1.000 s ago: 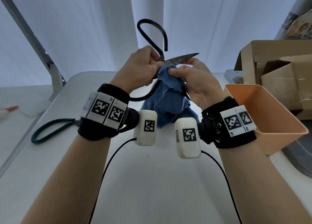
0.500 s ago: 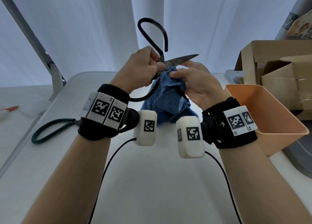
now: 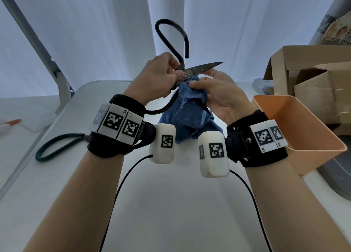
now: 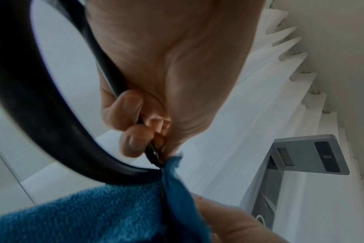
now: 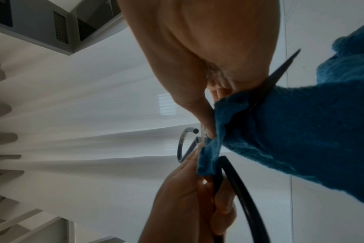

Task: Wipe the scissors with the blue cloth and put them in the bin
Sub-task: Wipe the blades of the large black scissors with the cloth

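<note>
Black-handled scissors (image 3: 199,69) are held up over the table, blades spread wide apart. My left hand (image 3: 161,76) grips them at the pivot, one handle loop (image 3: 171,35) standing above it. The upper blade points right and is bare. The lower blade (image 3: 206,108) points down through the blue cloth (image 3: 190,114). My right hand (image 3: 218,92) pinches the cloth around that blade near the pivot. The left wrist view shows fingers (image 4: 133,141) curled on the black handle (image 4: 52,123). In the right wrist view the cloth (image 5: 291,131) wraps the dark blade (image 5: 280,69). The orange bin (image 3: 303,133) stands at the right.
Another pair of scissors with dark green handles (image 3: 57,145) lies on the white table (image 3: 171,204) at the left, partly behind my left wrist. Cardboard boxes (image 3: 313,80) stand behind the bin. A grey object (image 3: 338,179) sits at the right edge. Wrist cables trail over the table.
My right hand has slid the cloth along the lower blade, first slightly down, then back up to the pivot. The scissors and left hand stay nearly still.
</note>
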Demonstrator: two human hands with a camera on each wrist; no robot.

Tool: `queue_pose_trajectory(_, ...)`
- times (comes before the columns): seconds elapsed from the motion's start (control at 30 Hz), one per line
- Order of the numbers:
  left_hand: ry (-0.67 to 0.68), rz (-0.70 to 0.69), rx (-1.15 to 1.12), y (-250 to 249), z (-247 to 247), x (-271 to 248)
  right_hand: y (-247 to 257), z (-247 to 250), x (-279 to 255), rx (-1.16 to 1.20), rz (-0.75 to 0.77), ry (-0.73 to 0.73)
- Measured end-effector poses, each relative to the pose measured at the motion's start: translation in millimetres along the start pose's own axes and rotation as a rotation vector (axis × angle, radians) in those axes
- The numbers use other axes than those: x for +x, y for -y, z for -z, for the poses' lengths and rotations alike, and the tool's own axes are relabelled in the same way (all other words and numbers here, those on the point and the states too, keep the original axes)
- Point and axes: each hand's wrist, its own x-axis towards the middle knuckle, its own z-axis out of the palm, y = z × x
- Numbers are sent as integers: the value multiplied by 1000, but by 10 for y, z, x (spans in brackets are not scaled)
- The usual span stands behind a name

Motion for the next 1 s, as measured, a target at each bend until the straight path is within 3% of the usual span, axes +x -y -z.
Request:
queue_pose_trajectory(0.63, 7, 13, -8, 24, -23, 17, 13, 26, -6, -10, -8, 24)
queue_pose_trajectory(1.0, -8, 49, 22, 44, 76, 15, -59, 16, 95, -154, 30, -85)
